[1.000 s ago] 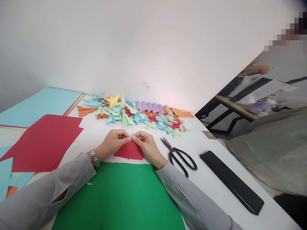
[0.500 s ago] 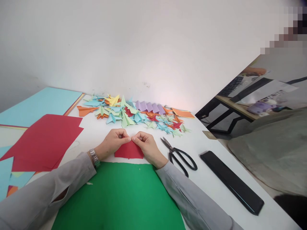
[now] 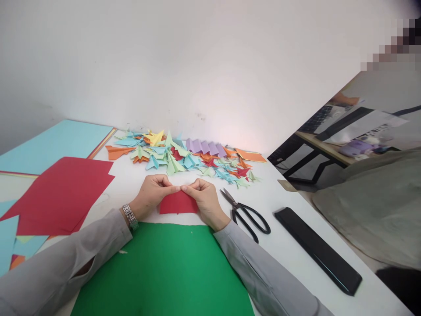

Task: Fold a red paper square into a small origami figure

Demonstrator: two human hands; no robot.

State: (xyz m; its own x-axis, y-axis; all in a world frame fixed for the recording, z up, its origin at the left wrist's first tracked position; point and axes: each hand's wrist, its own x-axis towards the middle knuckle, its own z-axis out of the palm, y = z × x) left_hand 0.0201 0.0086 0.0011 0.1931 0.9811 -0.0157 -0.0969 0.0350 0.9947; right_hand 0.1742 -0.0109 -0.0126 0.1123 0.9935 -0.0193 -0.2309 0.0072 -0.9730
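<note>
A small piece of red paper (image 3: 178, 204) is pinched along its far edge between both hands, just beyond the green sheet (image 3: 164, 267). My left hand (image 3: 151, 195) is closed on the paper's upper left part, thumb pointing inward. My right hand (image 3: 205, 199) grips it from the other side, and the two thumb tips nearly meet at the middle. Fingers cover the paper's top edge and part of its sides. To the right of my right hand lie scissors (image 3: 243, 212) with black handles, their blades slightly apart.
Folded paper shapes (image 3: 174, 153) in many colours are heaped by the wall. Large red sheets (image 3: 62, 193) and a light blue sheet (image 3: 55, 142) lie at left. A long black case (image 3: 317, 250) is near the table's right edge. Another table (image 3: 324, 147) stands beyond.
Both hands have shifted slightly, and the red paper's near edge has moved a little away from the green sheet. The thumbs stay together at the top edge.
</note>
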